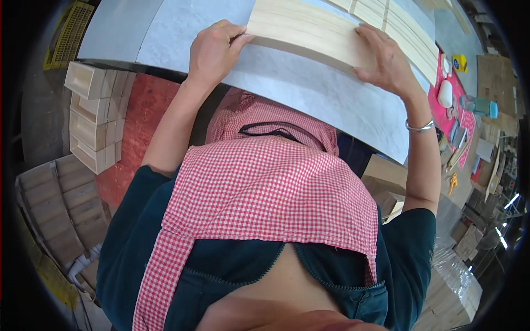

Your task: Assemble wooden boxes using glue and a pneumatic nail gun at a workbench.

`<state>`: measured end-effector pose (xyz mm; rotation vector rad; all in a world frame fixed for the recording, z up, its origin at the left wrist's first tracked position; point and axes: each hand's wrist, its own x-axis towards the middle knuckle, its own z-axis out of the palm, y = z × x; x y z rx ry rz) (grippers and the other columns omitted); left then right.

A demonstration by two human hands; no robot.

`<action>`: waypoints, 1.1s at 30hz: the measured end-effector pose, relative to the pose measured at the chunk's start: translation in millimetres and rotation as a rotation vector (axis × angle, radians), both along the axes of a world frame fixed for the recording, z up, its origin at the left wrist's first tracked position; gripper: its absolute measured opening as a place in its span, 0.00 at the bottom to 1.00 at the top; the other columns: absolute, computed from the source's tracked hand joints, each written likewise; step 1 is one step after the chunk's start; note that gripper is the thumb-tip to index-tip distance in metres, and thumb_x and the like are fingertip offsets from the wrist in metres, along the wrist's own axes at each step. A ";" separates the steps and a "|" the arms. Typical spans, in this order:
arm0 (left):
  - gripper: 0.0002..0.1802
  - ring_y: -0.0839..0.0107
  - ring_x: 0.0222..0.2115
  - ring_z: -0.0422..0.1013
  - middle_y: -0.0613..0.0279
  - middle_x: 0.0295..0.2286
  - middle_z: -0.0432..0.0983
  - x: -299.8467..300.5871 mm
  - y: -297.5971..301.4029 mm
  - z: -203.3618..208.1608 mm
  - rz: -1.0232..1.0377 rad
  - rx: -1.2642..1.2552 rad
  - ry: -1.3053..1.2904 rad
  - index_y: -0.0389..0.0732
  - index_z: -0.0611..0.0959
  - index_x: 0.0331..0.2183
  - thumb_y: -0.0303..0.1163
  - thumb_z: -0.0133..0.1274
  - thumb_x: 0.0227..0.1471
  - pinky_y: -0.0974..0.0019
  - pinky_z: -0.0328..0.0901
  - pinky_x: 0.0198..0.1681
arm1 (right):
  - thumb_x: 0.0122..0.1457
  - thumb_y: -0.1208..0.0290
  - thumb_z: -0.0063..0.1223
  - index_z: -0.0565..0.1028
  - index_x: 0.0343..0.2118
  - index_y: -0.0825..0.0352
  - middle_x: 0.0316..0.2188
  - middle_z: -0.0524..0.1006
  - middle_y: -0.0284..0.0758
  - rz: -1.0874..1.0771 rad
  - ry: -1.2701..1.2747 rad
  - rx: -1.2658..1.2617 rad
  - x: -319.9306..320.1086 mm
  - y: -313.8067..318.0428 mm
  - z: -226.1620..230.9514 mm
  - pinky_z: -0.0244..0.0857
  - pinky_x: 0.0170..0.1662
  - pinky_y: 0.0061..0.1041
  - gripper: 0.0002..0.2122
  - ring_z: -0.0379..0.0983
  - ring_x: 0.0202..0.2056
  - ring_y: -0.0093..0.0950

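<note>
A long pale wooden piece (pixel 309 32) with a smooth grained top and a thick front side lies across the white marbled tabletop (pixel 309 77). Whether it is a solid board or a box, I cannot tell. My left hand (pixel 214 54) pinches its left end between thumb and fingers. At the other end my right hand (pixel 386 59) grips it, thumb on the front side and fingers over the top. Behind it, more pale wooden pieces (pixel 400 27) lie side by side, partly cut off by the picture's top edge.
Several open wooden boxes (pixel 88 132) are stacked at the left, beside a red surface (pixel 143 127). A yellow crate (pixel 69 36) stands at the far left. To the right, a side table holds a white bottle (pixel 445 94), a teal-lidded jar (pixel 479 106) and orange-handled scissors (pixel 452 183).
</note>
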<state>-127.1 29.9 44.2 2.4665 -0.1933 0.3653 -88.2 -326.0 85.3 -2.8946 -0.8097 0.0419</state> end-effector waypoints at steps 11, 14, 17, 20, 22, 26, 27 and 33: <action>0.11 0.66 0.24 0.72 0.61 0.28 0.79 -1.1 5.0 -3.2 -0.024 0.051 0.041 0.36 0.88 0.35 0.33 0.61 0.53 0.65 0.66 0.29 | 0.49 0.70 0.65 0.75 0.48 0.66 0.48 0.77 0.37 0.009 -0.355 0.280 -40.3 -5.0 -6.4 0.70 0.49 0.28 0.22 0.76 0.43 0.34; 0.11 0.67 0.23 0.71 0.61 0.27 0.79 6.7 7.3 -3.0 -0.057 0.033 0.024 0.35 0.87 0.36 0.32 0.61 0.53 0.66 0.66 0.29 | 0.51 0.75 0.63 0.78 0.45 0.68 0.40 0.80 0.37 -0.340 -0.235 0.516 -65.8 -39.2 -16.3 0.69 0.42 0.24 0.16 0.75 0.35 0.30; 0.11 0.68 0.23 0.71 0.62 0.27 0.79 5.4 7.4 -0.8 -0.095 0.039 0.036 0.35 0.87 0.36 0.32 0.61 0.52 0.67 0.66 0.29 | 0.52 0.78 0.62 0.79 0.41 0.69 0.35 0.80 0.36 -0.479 -0.184 0.578 -85.5 -38.6 -26.9 0.68 0.37 0.22 0.12 0.73 0.30 0.27; 0.12 0.68 0.23 0.70 0.62 0.27 0.78 8.2 5.7 3.2 -0.099 0.032 0.041 0.34 0.87 0.36 0.32 0.62 0.52 0.68 0.65 0.29 | 0.53 0.81 0.61 0.81 0.35 0.71 0.26 0.79 0.33 -0.448 -0.187 0.508 -86.6 -25.2 -26.3 0.65 0.30 0.21 0.06 0.67 0.22 0.24; 0.12 0.69 0.23 0.70 0.62 0.27 0.78 7.0 5.3 4.5 -0.096 0.044 0.048 0.33 0.87 0.36 0.31 0.62 0.52 0.68 0.65 0.29 | 0.53 0.81 0.61 0.81 0.34 0.71 0.25 0.79 0.33 -0.453 -0.192 0.492 -87.5 -23.9 -27.5 0.65 0.30 0.21 0.05 0.67 0.22 0.24; 0.11 0.69 0.23 0.69 0.61 0.26 0.78 6.3 5.6 4.8 -0.072 0.065 0.062 0.33 0.87 0.35 0.31 0.62 0.52 0.68 0.65 0.28 | 0.53 0.82 0.60 0.81 0.31 0.71 0.25 0.78 0.34 -0.450 -0.210 0.430 -85.9 -23.3 -29.5 0.64 0.28 0.23 0.03 0.68 0.22 0.25; 0.11 0.70 0.23 0.69 0.61 0.25 0.78 6.8 6.6 3.8 -0.082 0.049 0.065 0.32 0.87 0.34 0.31 0.62 0.52 0.69 0.65 0.28 | 0.53 0.82 0.60 0.81 0.30 0.72 0.25 0.78 0.34 -0.449 -0.186 0.456 -85.9 -24.3 -30.3 0.64 0.28 0.23 0.02 0.67 0.22 0.25; 0.11 0.70 0.22 0.68 0.61 0.24 0.77 7.9 13.9 5.0 -0.125 -0.038 0.076 0.32 0.86 0.32 0.31 0.62 0.51 0.69 0.64 0.28 | 0.53 0.83 0.60 0.80 0.29 0.73 0.23 0.78 0.34 -0.411 -0.144 0.520 -95.1 -24.3 -31.1 0.63 0.27 0.22 0.02 0.67 0.20 0.25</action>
